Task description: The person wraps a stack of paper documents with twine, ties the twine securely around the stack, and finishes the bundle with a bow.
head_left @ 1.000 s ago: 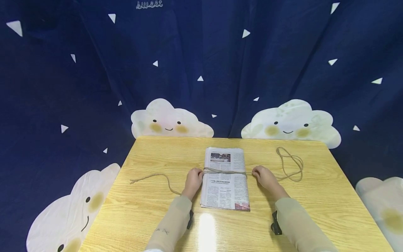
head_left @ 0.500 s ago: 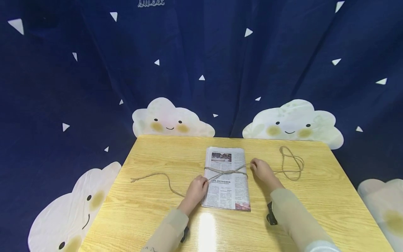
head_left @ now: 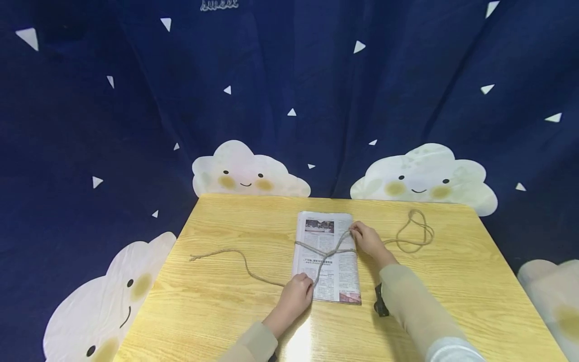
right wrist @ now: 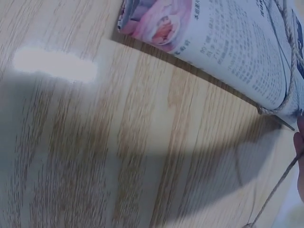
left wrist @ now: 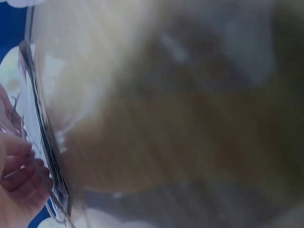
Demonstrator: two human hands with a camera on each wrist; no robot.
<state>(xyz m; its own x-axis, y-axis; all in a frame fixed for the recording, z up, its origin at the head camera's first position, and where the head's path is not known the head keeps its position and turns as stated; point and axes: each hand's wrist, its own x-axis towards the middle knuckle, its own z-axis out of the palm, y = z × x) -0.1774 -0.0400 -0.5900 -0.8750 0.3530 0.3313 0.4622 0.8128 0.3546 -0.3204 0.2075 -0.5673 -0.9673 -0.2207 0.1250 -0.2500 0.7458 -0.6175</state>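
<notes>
A folded newspaper bundle (head_left: 307, 274) lies on the table, with brown twine (head_left: 312, 247) wrapped across its middle and crossed on top. My left hand (head_left: 296, 296) pinches one strand at the bundle's near left corner. Higher up, at the right edge, my right hand (head_left: 368, 240) pinches the other strand. Both strands run from the crossing to the hands. The left wrist view catches the curled left fingers (left wrist: 28, 175) beside the paper's edge. In the right wrist view the twine (right wrist: 290, 66) bends round the newspaper's (right wrist: 228, 52) side, and only a bit of the right hand shows.
A loose twine tail (head_left: 221, 251) trails over the wooden table (head_left: 217, 311) on the left. More twine lies in a loop (head_left: 413, 244) on the right. A dark blue curtain (head_left: 271, 75) with cloud prints hangs behind the table's far edge.
The left hand has come down toward the near edge, and the right hand has moved up and inward. The strands, earlier nearly straight across, now cross and slant over the newspaper.
</notes>
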